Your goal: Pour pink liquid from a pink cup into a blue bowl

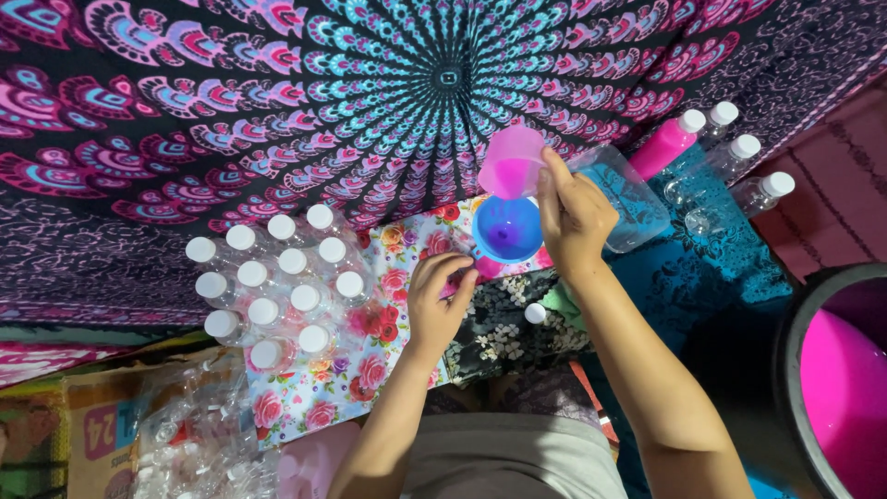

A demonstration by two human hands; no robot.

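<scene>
Two hands work over a flowered mat (370,370) spread on a patterned cloth (185,111). Nearest the person, a loose white cap (535,313) lies on a dark flowered cloth between the forearms. To the right, a dark tub (793,370) holds bright pink liquid (845,397). At lower left a bag of empty clear bottles (199,444) lies beside a cardboard box (92,425).

Left hand (436,300) curls around something beneath the blue funnel (506,229), most likely a bottle, though the hand hides it. Right hand (571,214) grips a pink cup (511,162), tilted over the funnel so pink liquid pours in; the funnel's bowl already shows purple-pink at its throat.

Left of the funnel stands a cluster of capped bottles (277,282) on the mat, about a dozen, packed close; whether all are filled I cannot tell. Farther right, a clear tub (628,199) lies tilted behind the right hand, and beyond it one capped bottle of pink liquid (667,143) lies with a few clear capped ones (748,176).

Judging by this, the filling is well under way: many bottles are capped, one is being filled, and the bagged empties and the tub's liquid remain.
</scene>
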